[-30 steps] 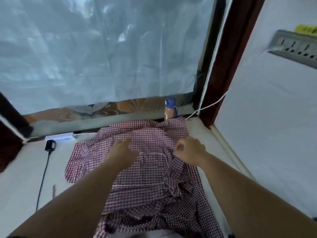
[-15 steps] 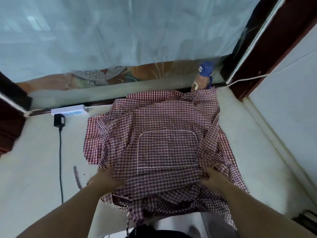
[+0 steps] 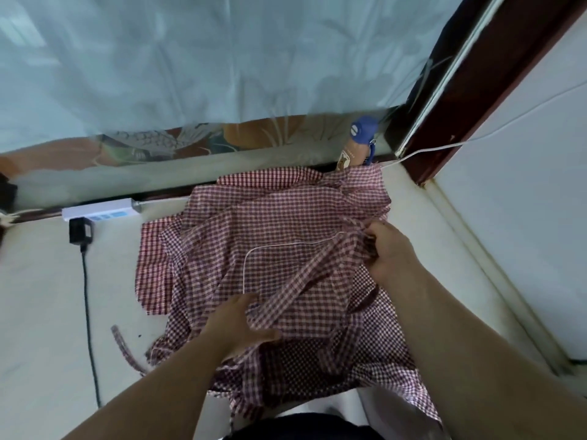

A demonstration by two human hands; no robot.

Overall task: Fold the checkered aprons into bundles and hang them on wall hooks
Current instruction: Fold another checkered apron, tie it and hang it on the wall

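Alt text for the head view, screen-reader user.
Two bare hands handle a heap of checkered aprons on a pale surface: right hand pinches a cloth band, left hand grips it nearer the person. White power strip at left, blue-capped bottle behind.

Head view, steeply down, close

We count two hands, the left hand [image 3: 236,328] and the right hand [image 3: 389,252]. The checkered aprons [image 3: 279,223] lie heaped, so we cannot tell their number. We count one white power strip [image 3: 101,209], one black plug [image 3: 81,230] and one blue-capped bottle [image 3: 360,144].
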